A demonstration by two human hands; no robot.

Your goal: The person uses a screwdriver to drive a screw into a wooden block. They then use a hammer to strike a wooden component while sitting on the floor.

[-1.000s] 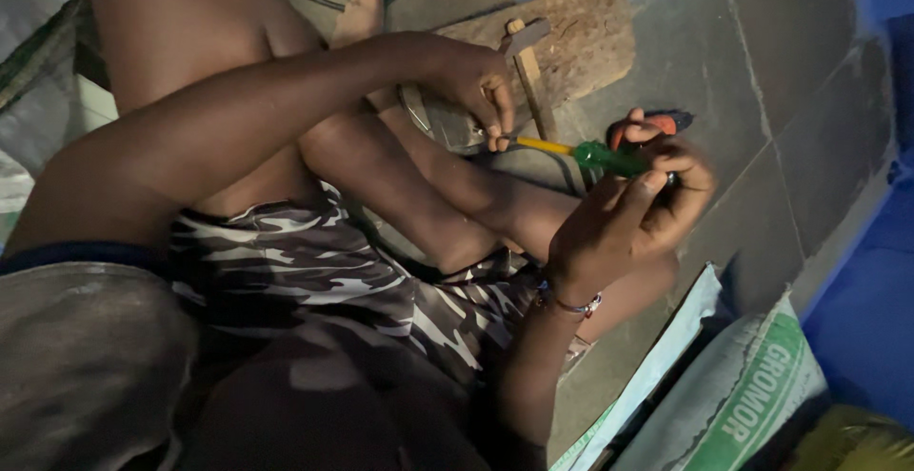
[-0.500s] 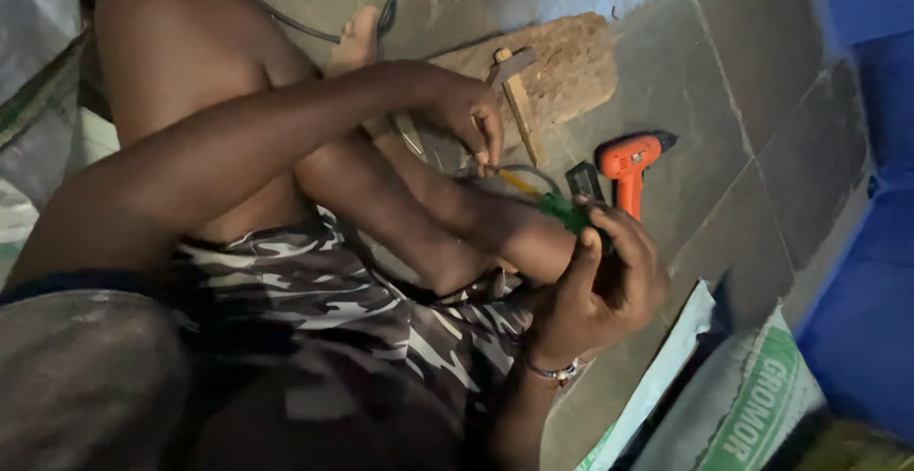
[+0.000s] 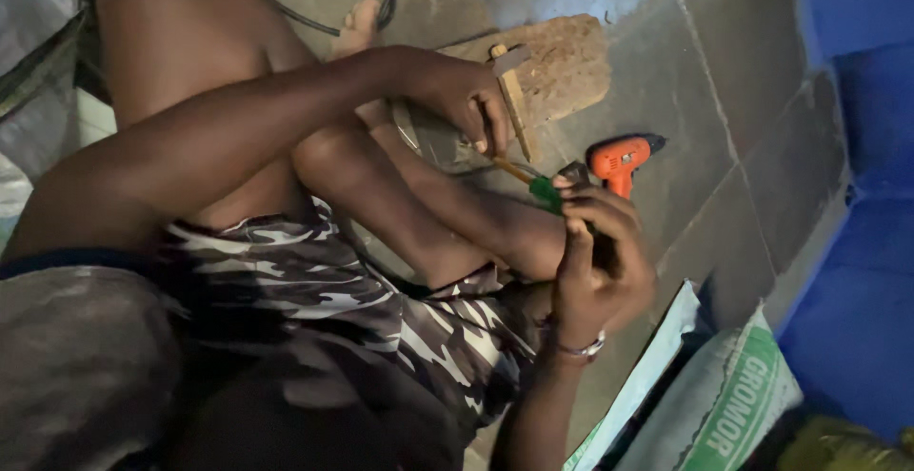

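While the green-handled tool (image 3: pixel 545 191) lay slanted over my shin, my right hand (image 3: pixel 598 261) gripped its handle; left hand (image 3: pixel 466 100) closed on the metal piece (image 3: pixel 428 138).

Right hand (image 3: pixel 595 261) closed around a green-handled tool (image 3: pixel 545 192); an orange drill (image 3: pixel 619 160) lies just beyond its fingertips, blocking passage that way. Between the hands, the bent leg (image 3: pixel 447 206) fills the space. Left hand (image 3: pixel 466 100) rests on a wooden stick (image 3: pixel 512 100) against a rough board (image 3: pixel 562 61), closing the far side. Bare tiled floor (image 3: pixel 705 176) past the drill gives open room. Near the right wrist, a white-and-green sack (image 3: pixel 705 404) and a blue container (image 3: pixel 857 242) wall off the outer side.
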